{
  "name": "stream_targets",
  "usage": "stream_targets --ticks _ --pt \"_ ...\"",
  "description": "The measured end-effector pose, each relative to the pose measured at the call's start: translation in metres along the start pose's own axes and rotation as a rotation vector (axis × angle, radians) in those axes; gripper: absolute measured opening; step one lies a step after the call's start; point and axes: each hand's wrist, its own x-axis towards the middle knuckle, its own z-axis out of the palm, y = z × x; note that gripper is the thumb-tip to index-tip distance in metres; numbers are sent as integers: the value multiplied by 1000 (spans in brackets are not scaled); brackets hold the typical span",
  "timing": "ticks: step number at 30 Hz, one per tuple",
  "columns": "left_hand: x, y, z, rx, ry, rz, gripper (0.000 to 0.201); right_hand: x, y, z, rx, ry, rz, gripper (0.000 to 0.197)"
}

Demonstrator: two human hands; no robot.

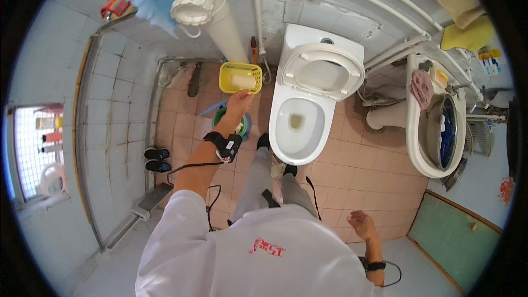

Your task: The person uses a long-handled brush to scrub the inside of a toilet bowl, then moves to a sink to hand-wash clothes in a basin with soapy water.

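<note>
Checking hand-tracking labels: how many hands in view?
2. The left hand is at the near rim of the yellow plastic basket; the right hand is at lower right, against the tiled floor. No sign of others hidden.

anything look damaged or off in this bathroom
Yes: the wall tiles behind the toilet have jagged, broken-looking patches, and the water in it looks brownish, not clear. The yellow basket at the left hand looks intact.
</note>
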Motion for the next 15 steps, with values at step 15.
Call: stream_targets --ticks 15 --pt "216 -59 -44 1457 613 117 46 30 -33 77 78 10 318 25"
